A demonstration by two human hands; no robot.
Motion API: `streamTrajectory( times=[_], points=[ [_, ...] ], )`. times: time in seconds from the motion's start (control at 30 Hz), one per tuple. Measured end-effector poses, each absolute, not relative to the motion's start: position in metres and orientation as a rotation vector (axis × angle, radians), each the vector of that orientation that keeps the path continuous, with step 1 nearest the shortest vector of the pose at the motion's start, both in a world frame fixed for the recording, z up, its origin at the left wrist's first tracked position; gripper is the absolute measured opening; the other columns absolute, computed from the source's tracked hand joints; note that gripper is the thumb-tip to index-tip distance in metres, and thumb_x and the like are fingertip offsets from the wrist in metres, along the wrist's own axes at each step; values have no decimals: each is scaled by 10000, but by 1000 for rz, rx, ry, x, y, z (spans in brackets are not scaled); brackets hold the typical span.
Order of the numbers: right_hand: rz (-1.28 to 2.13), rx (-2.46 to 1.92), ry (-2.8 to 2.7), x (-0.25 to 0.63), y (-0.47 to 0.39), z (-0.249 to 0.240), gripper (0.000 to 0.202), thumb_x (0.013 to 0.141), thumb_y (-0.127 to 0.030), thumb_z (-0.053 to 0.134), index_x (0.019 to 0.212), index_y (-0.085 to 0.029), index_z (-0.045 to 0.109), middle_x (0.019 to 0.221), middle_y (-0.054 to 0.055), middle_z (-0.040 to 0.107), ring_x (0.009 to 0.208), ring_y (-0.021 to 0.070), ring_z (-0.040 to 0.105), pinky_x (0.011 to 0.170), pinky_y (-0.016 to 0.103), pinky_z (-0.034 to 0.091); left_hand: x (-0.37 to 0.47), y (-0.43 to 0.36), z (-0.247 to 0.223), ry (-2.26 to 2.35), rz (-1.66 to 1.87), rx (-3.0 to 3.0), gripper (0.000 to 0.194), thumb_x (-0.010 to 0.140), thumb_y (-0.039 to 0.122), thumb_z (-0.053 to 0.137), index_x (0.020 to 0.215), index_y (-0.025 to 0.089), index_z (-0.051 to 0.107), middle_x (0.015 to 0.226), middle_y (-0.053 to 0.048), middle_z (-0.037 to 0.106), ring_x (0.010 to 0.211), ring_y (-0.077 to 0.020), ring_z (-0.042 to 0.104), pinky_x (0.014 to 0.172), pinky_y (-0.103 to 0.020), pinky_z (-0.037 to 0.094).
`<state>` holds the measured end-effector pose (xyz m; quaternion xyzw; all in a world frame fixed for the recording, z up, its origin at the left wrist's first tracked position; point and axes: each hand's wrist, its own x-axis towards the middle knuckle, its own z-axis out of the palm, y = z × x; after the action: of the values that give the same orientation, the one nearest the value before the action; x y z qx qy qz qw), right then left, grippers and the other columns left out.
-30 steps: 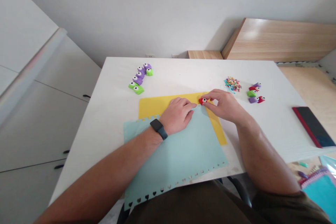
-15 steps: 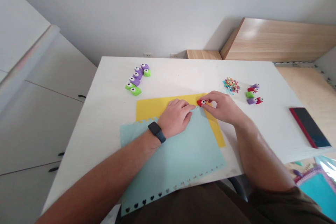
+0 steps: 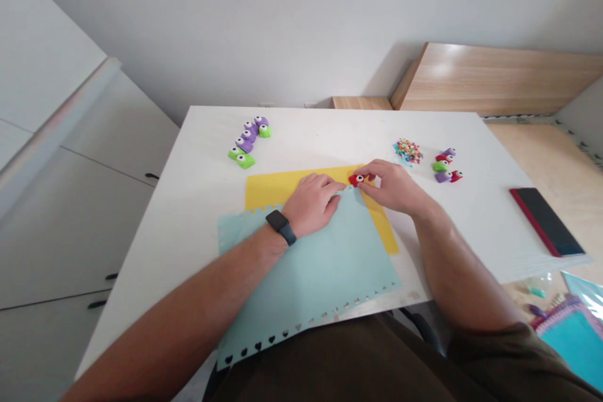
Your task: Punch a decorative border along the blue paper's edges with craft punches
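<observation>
View shifted; right fingers pinch one red punch; left fingers loose on one blue sheet.

Blue sheet looks like matt paper, pretty smooth, and the yellow sheet has the same flat, no-shine paper look. Red punch reads as smooth plastic. Table is a smooth white laminate type of finish with a soft sheen. Headboard is wood-grain (real or veneer, can't tell) with a glossy highlight. Confetti seems to be paper bits, shirt is dull dark cloth, wall is matt.
</observation>
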<state>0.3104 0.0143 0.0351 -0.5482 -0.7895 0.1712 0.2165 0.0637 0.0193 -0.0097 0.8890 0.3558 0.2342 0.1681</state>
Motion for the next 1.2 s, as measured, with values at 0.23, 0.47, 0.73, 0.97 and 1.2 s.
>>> streamTrajectory(
  times=[0.23, 0.47, 0.73, 0.97, 1.2],
  points=[
    [436, -1522, -2196, 309, 13, 34, 219, 939, -254, 689, 1113, -213, 816, 1002, 77, 774, 861, 204, 716, 851, 352, 547, 64, 21, -11, 996, 679, 2536, 306, 1023, 229, 554, 1279, 207, 720, 1133, -107, 703, 1079, -279, 630, 989, -480, 511],
    [369, -1521, -2223, 307, 11, 32, 215, 948, -215, 677, 1113, -197, 813, 1016, 83, 761, 883, 203, 709, 849, 333, 533, 64, 22, -11, 991, 670, 2555, 302, 1030, 235, 553, 1277, 195, 721, 1137, -109, 708, 1076, -281, 634, 991, -477, 513],
    [350, -1534, -2262, 306, 10, 34, 217, 970, -207, 664, 1136, -203, 804, 1044, 91, 761, 889, 203, 705, 859, 335, 522, 63, 23, -12, 977, 669, 2555, 300, 1036, 232, 548, 1284, 191, 712, 1138, -107, 706, 1072, -274, 631, 994, -473, 509],
    [322, -1557, -2323, 309, 11, 30, 248, 972, -173, 620, 1155, -193, 787, 1026, 93, 772, 892, 216, 696, 869, 353, 512, 63, 23, -13, 974, 681, 2551, 292, 1044, 240, 546, 1281, 186, 709, 1135, -106, 704, 1073, -270, 629, 989, -469, 509],
    [352, -1471, -2205, 309, 6, 21, 249, 992, -194, 611, 1169, -192, 786, 1034, 91, 768, 901, 203, 700, 863, 329, 526, 63, 23, -13, 976, 686, 2563, 283, 1038, 239, 569, 1278, 188, 711, 1117, -99, 702, 1063, -267, 633, 985, -458, 510]
  ],
)
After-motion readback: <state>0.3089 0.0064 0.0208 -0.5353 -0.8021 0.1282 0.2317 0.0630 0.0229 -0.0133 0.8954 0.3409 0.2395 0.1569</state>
